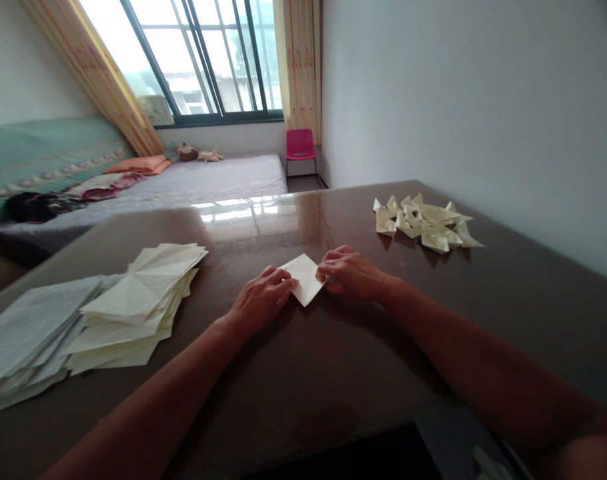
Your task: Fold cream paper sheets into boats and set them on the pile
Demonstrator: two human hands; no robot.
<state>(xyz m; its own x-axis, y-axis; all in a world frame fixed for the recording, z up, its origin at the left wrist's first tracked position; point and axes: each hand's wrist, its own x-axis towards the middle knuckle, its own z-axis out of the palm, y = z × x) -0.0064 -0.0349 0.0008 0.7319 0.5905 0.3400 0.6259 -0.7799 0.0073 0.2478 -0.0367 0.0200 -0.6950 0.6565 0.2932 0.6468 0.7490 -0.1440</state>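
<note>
Left hand [263,293] and right hand [352,272], fingers nearly closed, pinch a part-folded cream paper diamond [305,281]; pointed cream paper shapes [436,239] look finished, flat cream sheets [143,277] unfinished.

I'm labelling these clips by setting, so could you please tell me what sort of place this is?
Probably a bedroom: a wide bed with folded orange bedding stands beyond the table, beneath a curtained window.

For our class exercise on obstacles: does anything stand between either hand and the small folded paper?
Nothing visible does. The left hand and right hand both touch the folded paper at its sides. The cream paper stack lies off to the left.
</note>
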